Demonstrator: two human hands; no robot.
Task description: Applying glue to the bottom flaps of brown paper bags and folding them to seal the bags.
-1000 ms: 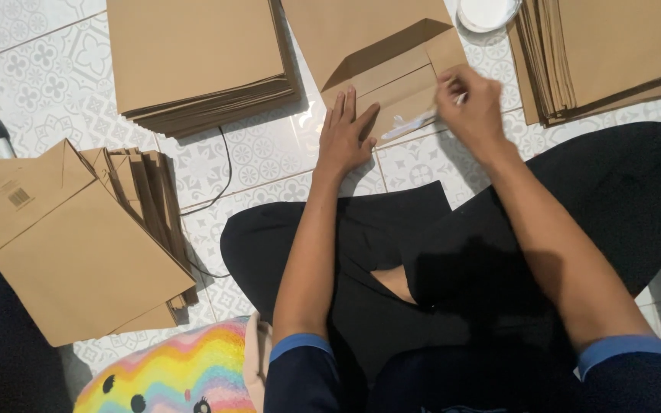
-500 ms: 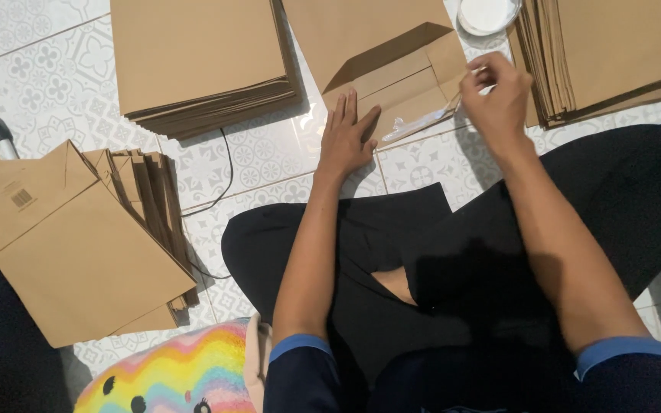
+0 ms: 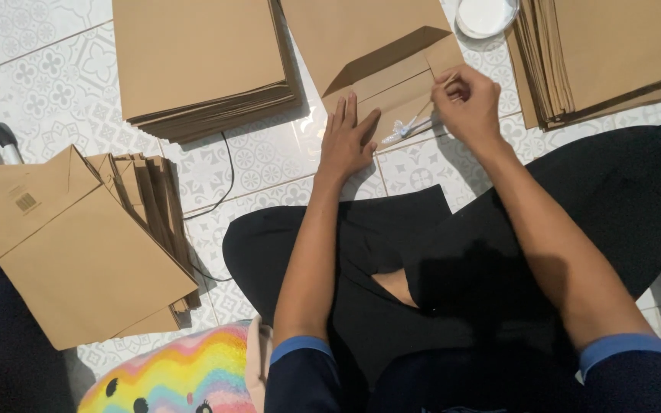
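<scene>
Head view: left hand [image 3: 348, 141] lies flat, fingers spread, pressing the brown paper bag with folded bottom flap [image 3: 380, 57] onto the white patterned tile floor [image 3: 40, 76]. Right hand [image 3: 466, 103] is pinched closed on a thin white brush [image 3: 409, 128] touching the flap's near edge.

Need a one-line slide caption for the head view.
Left hand presses a folded brown paper bag flat on the tiled floor while right hand works a small white tool.

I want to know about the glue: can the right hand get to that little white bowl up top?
Probably yes. The right hand is close below the white bowl, with only flat brown paper between them.
</scene>
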